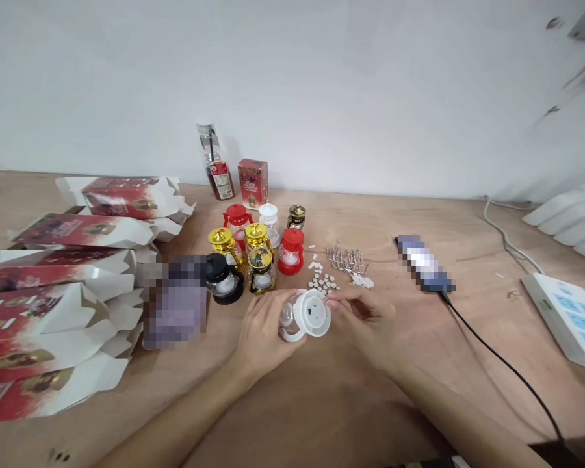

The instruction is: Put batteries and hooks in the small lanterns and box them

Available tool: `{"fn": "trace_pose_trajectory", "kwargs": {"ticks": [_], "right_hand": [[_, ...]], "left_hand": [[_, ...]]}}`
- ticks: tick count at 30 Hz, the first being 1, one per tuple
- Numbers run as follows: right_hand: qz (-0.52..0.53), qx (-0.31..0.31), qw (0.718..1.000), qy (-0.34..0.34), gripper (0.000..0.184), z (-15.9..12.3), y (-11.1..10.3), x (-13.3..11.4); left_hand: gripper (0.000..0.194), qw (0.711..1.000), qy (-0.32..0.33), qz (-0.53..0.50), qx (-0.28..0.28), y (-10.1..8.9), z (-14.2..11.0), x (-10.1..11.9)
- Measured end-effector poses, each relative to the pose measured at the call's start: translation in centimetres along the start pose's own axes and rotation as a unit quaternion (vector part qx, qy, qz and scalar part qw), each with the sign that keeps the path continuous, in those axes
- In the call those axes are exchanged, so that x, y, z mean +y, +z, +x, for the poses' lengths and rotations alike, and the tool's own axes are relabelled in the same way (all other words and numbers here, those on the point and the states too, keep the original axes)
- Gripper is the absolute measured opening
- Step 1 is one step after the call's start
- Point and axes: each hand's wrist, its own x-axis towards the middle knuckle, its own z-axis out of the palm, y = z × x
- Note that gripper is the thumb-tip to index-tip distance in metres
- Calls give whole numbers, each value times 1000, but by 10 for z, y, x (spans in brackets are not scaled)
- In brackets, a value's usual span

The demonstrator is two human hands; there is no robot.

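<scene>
One wooden table (297,409) spans the scene, with a stack of red-and-white cartons (63,325) spread along its left side, their white flaps sticking out. A white block with blue panels (565,318) lies at the far right end, joined to a grey cable (504,237). Just right of the cartons is a flat purplish thing (178,302), too blurred to identify. At the near middle, the left hand (263,331) grasps a white lantern (306,315), tilted so that its round base faces right and toward the viewer, dark marks showing on it. The right hand (365,325) has its fingertips at the right edge of that base; whether they pinch anything cannot be told. A bottle with dark liquid (219,179) stands by the wall, beside a small upright red box (253,183). Farther right, a phone (422,263) lies with a black cable plugged into its near end. Eight other lanterns (256,232), in red, gold, black, white and black-and-gold, stand close together beyond the left hand. Right of them lie a heap of bent metal wires (348,260), some little white pieces (363,281) and many round discs (323,284).
</scene>
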Motion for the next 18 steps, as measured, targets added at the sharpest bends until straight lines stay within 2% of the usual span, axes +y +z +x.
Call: {"fn": "trace_pose_trajectory", "kwargs": {"ticks": [4,9,13,18], "right_hand": [[24,-18,1000,-5,7,-3,2,0],[69,-8,997,32,13,-3,0,0],[104,17,994,28,22,-3,-1,-3],[144,26,988,56,19,-1,0,-2]], "left_hand": [[49,1000,17,10,-7,-1,1,0],[48,999,31,19,-11,-2,3,1],[47,1000,21,20,-10,-2,2,1],[48,999,17,27,-15,-2,2,1]]}}
